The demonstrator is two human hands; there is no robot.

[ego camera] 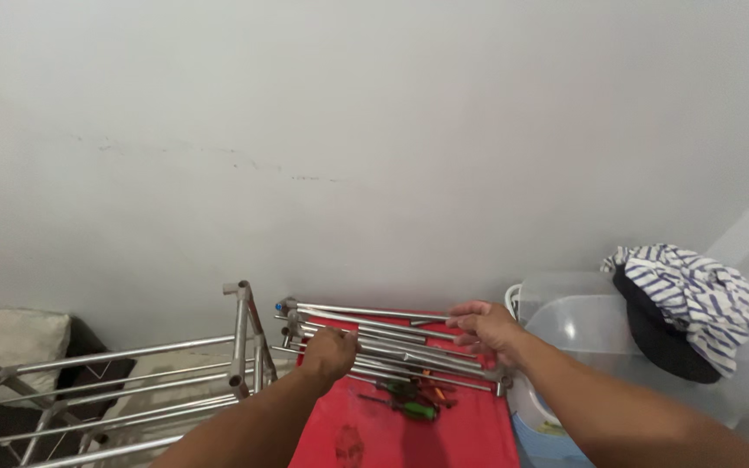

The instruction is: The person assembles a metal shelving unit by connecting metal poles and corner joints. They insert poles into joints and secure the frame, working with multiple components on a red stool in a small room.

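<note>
The left hand [329, 353] is curled in a closed grip around the metal rods [392, 347], near their left ends. The right hand [485, 329] rests on the rods' right part, fingers bent over them. The rods lie bundled across the far edge of a red table [470, 433]. Screwdrivers [413, 400] lie just nearer. A metal rack [132, 381] stands left, a plastic bin [582, 321] right.

A bundle of shiny metal tubes [392, 342] with grey end connectors lies roughly level across a red surface, both ends gripped.
</note>
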